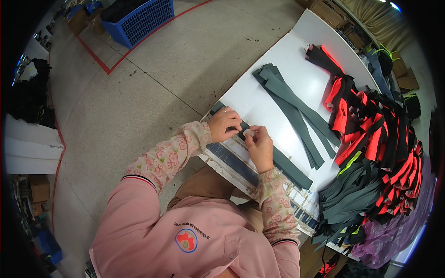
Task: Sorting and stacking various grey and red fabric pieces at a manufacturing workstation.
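A long dark grey fabric strip (292, 169) lies along the near edge of the white table, running under both hands. My left hand (225, 125) is closed over the strip, its fingers curled and fingertips pressed together on it; a ring shows on one finger. Close by on the right, my right hand (260, 147) pinches a small white flat piece (249, 133) just above the strip. What exactly the white piece is cannot be made out. Further back on the table, several loose grey strips (289, 109) lie crossed over one another.
Black and bright red fabric pieces (359, 118) are heaped on the table's right side, beside a bundle of grey strips (350, 190). A purple plastic bag (382, 238) hangs at the near right corner. A white panel (327, 34) edges the far side. On the floor stands a blue crate (139, 23).
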Demonstrator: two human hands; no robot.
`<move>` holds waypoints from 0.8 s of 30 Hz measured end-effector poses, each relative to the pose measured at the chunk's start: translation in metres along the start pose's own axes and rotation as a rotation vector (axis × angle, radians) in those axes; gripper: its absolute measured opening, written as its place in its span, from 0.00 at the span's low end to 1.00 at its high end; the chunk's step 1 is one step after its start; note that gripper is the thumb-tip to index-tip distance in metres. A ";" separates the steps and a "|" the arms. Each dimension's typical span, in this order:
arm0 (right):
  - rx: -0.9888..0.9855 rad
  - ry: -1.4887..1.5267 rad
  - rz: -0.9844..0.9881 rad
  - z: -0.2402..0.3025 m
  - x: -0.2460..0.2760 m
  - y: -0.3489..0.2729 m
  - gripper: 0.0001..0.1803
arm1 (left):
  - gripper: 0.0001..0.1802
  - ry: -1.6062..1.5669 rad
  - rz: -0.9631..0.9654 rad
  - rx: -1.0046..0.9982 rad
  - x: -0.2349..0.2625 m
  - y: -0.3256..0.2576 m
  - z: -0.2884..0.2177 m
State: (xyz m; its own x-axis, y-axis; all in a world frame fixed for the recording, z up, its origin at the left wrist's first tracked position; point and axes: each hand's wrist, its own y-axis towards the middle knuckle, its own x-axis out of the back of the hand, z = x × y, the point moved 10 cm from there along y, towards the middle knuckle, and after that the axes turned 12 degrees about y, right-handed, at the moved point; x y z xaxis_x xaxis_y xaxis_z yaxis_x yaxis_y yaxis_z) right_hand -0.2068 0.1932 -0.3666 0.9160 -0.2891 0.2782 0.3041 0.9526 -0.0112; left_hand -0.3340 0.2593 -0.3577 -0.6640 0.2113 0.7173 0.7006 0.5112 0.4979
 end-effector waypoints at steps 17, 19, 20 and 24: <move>-0.011 -0.047 0.016 -0.008 0.001 -0.010 0.13 | 0.06 0.022 -0.015 -0.022 -0.002 -0.001 -0.001; -0.069 0.203 -0.050 -0.012 0.024 -0.020 0.11 | 0.06 0.017 -0.015 -0.024 -0.001 -0.001 -0.003; -0.083 0.222 -0.075 -0.011 0.038 -0.026 0.10 | 0.06 0.011 -0.014 -0.008 -0.001 -0.001 -0.001; -0.146 0.206 -0.219 -0.038 0.126 -0.053 0.10 | 0.06 0.031 0.044 -0.042 -0.001 0.007 -0.007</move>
State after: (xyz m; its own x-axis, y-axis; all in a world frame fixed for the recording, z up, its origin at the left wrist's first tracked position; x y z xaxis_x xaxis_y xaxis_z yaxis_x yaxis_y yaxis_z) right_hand -0.0973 0.1022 -0.3674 0.8540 -0.5125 0.0891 0.5199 0.8465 -0.1145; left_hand -0.3269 0.2568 -0.3516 -0.6241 0.2071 0.7534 0.7401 0.4660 0.4850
